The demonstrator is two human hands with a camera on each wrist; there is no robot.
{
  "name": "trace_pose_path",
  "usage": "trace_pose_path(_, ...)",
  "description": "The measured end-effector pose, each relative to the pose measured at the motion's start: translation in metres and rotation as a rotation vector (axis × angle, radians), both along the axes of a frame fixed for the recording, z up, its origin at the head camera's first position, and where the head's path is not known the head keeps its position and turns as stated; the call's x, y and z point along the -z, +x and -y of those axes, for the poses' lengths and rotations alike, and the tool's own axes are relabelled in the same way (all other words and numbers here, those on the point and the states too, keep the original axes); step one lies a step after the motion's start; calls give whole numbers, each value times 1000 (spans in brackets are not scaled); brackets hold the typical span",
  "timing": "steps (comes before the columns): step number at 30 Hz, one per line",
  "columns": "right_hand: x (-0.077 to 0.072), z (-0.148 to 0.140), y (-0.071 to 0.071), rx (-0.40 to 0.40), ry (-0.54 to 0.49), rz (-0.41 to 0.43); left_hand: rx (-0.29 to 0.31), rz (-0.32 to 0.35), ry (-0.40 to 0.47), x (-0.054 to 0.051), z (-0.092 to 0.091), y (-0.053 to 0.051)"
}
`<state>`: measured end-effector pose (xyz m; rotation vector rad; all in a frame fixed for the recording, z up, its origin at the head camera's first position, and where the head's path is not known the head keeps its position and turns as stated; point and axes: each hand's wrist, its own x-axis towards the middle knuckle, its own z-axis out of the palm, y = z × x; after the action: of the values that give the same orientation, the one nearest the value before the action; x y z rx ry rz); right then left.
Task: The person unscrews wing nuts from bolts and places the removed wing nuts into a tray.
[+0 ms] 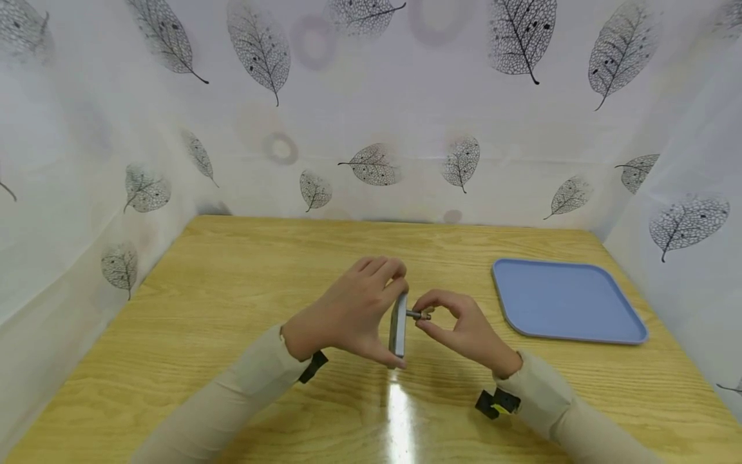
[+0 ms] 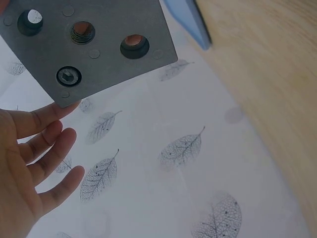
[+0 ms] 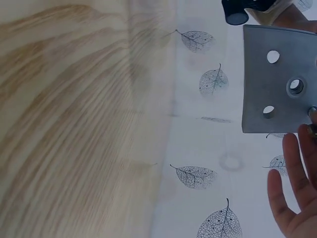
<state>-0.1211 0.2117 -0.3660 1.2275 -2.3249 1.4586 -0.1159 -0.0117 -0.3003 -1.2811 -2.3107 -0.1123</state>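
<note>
Evidently, the wooden surface (image 1: 232, 277) is carrying a blue tray (image 1: 568, 299), which is lying to the right, apart from the work. The left hand (image 1: 361, 309) is gripping a grey metal plate (image 1: 399, 327) by its edges, and the right hand (image 1: 460, 327) is pinching near the free end of a bolt (image 1: 411, 314). The plate is standing upright above the surface; the bolt is jutting from its right face, and what looks like a brass-toned nut (image 1: 426, 316) is showing at the tip. Seemingly, the person is threading this nut; the next move is probably calling for a steady plate and small fingertip turns.
</note>
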Motion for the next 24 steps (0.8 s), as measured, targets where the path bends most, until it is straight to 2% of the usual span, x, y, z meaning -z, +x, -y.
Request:
trace_pose_path(4, 2, 2, -1, 18, -17, -117, 2, 6, 5, -1, 0, -1)
trace_pose_path(7, 1, 2, -1, 14, -6, -130, 3, 3, 4, -2, 0, -1)
trace_pose_path(9, -1, 2, 0, -3, 6, -75, 3, 4, 0, -2, 0, -1)
trace_pose_path(14, -8, 0, -3, -104, -13, 211, -4, 14, -12, -3, -1, -2)
trace_pose_path(16, -10, -2, -5, -141, -28, 288, -7, 14, -15, -4, -1, -2)
trace_pose_path(18, -11, -3, -6, -161, -33, 323, -10, 9, -17, -5, -2, -2)
trace_pose_path(24, -14, -6, -7, -152, -56, 327, -15, 14, -7, -6, -3, -4)
